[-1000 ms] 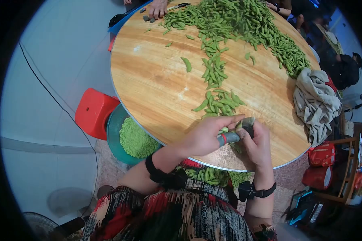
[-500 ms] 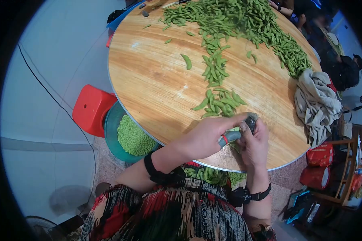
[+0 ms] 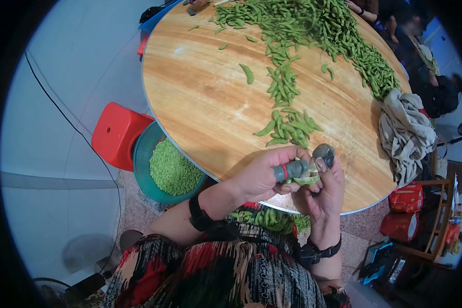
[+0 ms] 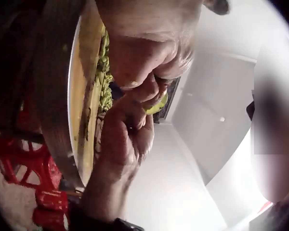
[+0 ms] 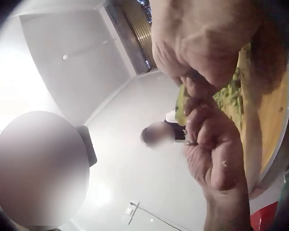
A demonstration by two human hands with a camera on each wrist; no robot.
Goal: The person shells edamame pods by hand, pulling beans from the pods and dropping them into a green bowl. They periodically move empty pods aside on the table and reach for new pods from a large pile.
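Note:
In the head view my left hand (image 3: 262,177) and right hand (image 3: 329,187) meet over the near edge of the round wooden table (image 3: 205,102). Between them is a split green soybean pod (image 3: 307,180), pinched by the fingers of both hands. A grey cover (image 3: 292,170) with a red band wraps my left thumb, and a dark grey cover (image 3: 323,152) caps a right digit. Just beyond the hands lies a small group of soybean pods (image 3: 292,127). Both wrist views show the fingertips close together around the pod (image 4: 156,105), partly hidden by them.
A large heap of pods (image 3: 313,25) covers the far side of the table. At right lies a crumpled grey cloth (image 3: 405,120). A green basin (image 3: 142,174) of shelled beans stands below the left edge by a red stool (image 3: 115,136). More pods (image 3: 269,219) sit below the near edge.
My hands have drawn slightly apart, and the pod between them now shows split. The left thumb has turned to point right. At the far left edge another person's hand withdrew, then partly reappeared.

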